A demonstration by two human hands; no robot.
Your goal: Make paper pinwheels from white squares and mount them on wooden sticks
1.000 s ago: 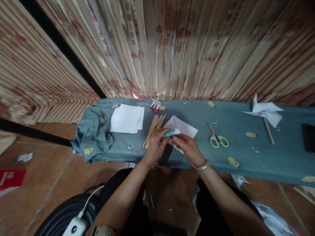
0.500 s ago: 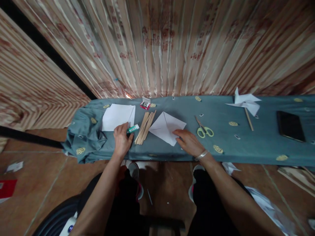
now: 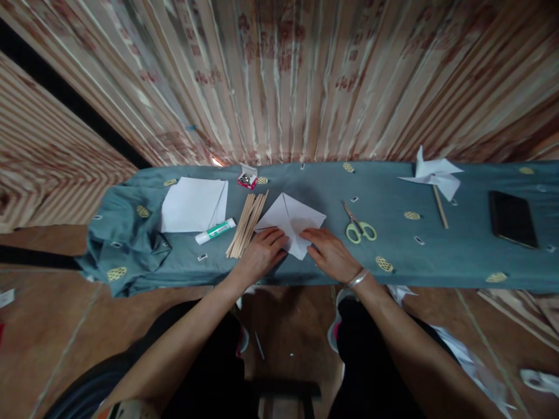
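Note:
A white square of paper (image 3: 290, 210) lies cornerwise on the cloth-covered table in front of me, with dark lines running from its corners toward the middle. My left hand (image 3: 263, 251) has its fingers curled over the paper's near left side. On the near right side, my right hand (image 3: 332, 251), with a silver bracelet at the wrist, is closed on the paper's edge. Just left of the paper is a bundle of thin wooden sticks (image 3: 248, 224). A glue stick (image 3: 215, 231) rests beside the sticks. Scissors with green handles (image 3: 358, 226) lie to the right of the paper.
A stack of white paper (image 3: 192, 203) is at the left. Behind the sticks stands a small open red box (image 3: 247, 177) of metal pieces. Farther right are a paper pinwheel (image 3: 437, 174) on a stick and a black phone (image 3: 513, 218). A curtain (image 3: 279, 87) hangs behind the table.
My left hand has let go of the glue stick, which now lies by the paper stack, and has moved right onto the square of paper. My right hand stays at the paper's right side.

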